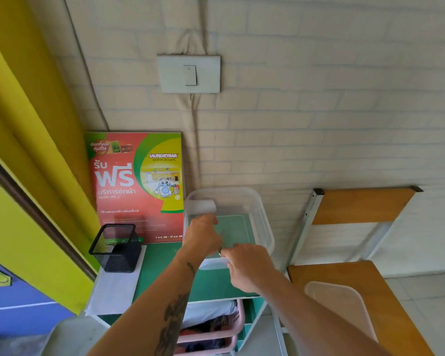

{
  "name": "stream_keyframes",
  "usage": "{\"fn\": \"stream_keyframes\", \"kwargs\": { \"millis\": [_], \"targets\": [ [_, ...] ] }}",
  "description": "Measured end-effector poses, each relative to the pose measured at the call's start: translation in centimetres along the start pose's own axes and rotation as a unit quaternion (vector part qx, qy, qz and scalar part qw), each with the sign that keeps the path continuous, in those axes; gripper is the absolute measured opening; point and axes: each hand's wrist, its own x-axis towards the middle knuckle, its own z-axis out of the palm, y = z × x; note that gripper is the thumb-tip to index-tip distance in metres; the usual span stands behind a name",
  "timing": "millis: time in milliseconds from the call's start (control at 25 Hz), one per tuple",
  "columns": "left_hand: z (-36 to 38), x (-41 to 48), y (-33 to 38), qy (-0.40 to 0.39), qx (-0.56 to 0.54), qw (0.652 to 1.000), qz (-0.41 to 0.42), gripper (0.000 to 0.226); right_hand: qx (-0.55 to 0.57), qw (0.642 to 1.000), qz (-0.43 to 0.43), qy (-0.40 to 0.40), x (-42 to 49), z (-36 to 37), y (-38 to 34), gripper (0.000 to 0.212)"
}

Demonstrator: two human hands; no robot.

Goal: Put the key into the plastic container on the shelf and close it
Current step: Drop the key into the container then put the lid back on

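A clear plastic container (pixel 263 222) stands open on the green shelf top (pixel 162 268), against the brick wall. My left hand (pixel 202 235) reaches over the container's near left part with its fingers pinched on a small metal key (pixel 219 250), which hangs just inside the near rim. My right hand (pixel 247 265) is right beside it, with its thumb and fingers on the container's near rim and its fingertips touching the key. A pale translucent lid (pixel 339 307) lies on the wooden chair seat to the right.
A black mesh pen holder (pixel 116 249) stands at the shelf's left, with a red and green laundry poster (pixel 136 186) behind it. A wooden folding chair (pixel 362 206) stands to the right. Pink baskets (pixel 231 327) fill the lower shelves. A yellow curtain (pixel 36 124) hangs on the left.
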Motion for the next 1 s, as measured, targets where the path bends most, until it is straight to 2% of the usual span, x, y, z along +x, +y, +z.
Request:
{"fn": "stream_keyframes", "kwargs": {
  "millis": [200,360,520,760,1000],
  "targets": [
    [-0.8,-1.4,0.3,0.039,-0.015,0.999,0.019,0.047,0.001,1.000,0.003,-0.009,0.0,0.0,-0.1,0.016],
    [-1.8,-3.1,-0.1,0.080,-0.065,0.994,0.021,0.046,0.066,0.996,0.007,-0.064,-0.3,-1.8,0.1,0.026],
    [-1.9,-4.2,0.8,0.111,-0.127,0.985,0.047,0.038,0.137,0.990,0.025,-0.014,-2.6,-5.0,1.9,0.046],
    [1.2,-5.0,7.1,0.095,-0.166,0.977,0.093,0.037,0.186,0.975,0.094,0.072,-8.5,-7.4,9.8,0.050],
    [10.8,-5.8,14.4,0.041,-0.125,0.985,0.115,0.030,0.186,0.961,0.197,0.056,-14.7,-3.4,21.0,0.051]
  ]
}}
